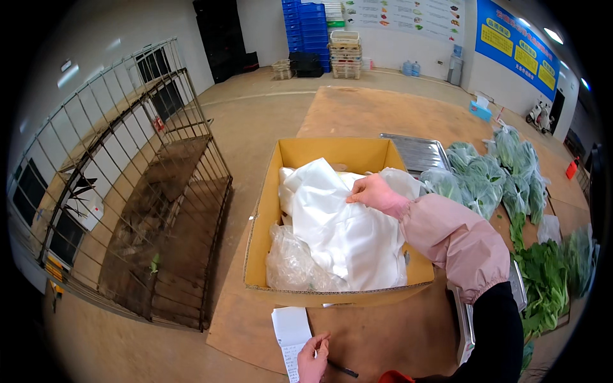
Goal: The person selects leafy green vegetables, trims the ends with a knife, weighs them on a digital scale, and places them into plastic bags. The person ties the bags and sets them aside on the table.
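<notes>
An open cardboard box (260,255) stands on the wooden table before me, filled with white plastic bags (341,236) and a crumpled clear plastic bag (297,262). My right hand (378,193), in a pink sleeve cover, reaches over the box's right side and pinches the top of a white plastic bag. Below the box's front edge, my left hand (313,360) is closed, fingertips together, beside a notepad (290,324) with handwriting. Whether anything is between those fingertips is too small to tell. A black pen (345,369) shows just right of this hand.
Bagged leafy greens (476,182) and loose greens (543,281) lie along the table's right side. A metal tray (418,153) sits behind the box, and a tissue box (480,110) farther back. A barred metal cart (185,255) stands left of the table. Stacked crates (313,32) are at the far wall.
</notes>
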Available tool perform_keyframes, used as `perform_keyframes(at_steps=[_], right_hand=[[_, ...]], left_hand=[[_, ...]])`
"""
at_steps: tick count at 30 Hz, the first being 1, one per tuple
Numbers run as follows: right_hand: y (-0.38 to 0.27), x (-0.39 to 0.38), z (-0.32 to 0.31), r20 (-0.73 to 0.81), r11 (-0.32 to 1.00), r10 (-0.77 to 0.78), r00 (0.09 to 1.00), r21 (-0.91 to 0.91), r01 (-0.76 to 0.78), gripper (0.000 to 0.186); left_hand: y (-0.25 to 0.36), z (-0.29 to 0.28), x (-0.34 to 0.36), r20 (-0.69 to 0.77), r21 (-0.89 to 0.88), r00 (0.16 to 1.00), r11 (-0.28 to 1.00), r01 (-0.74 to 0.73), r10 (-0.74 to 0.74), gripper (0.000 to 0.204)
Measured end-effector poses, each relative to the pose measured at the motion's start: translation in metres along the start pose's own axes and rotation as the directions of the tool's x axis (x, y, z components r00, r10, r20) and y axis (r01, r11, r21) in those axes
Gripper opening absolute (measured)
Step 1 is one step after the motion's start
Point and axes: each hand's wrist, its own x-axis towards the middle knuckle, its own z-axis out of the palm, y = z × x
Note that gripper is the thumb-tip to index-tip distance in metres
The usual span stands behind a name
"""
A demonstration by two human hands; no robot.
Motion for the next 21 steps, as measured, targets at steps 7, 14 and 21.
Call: perform_keyframes(at_steps=[7,14,21], right_hand=[[-0.015,-0.015,-0.024,-0.006,0.944,-0.247,0.969,-0.228,0.239,0.016],[-0.060,-0.027,-0.066,-0.328,0.876,-0.465,0.822,-0.303,0.375,0.019],[-0.148,-0.101,-0.142,-0.677,0.726,-0.545,0.495,-0.085,0.683,0.019]], left_hand=[[0.008,0.000,-0.010,-0.023,0.023,0.992,0.992,-0.123,0.123,0.022],[0.010,0.006,-0.018,0.040,-0.122,0.996,0.990,-0.077,0.083,0.026],[0.099,0.017,-0.006,-0.171,-0.146,0.908,0.902,-0.407,0.382,0.030]])
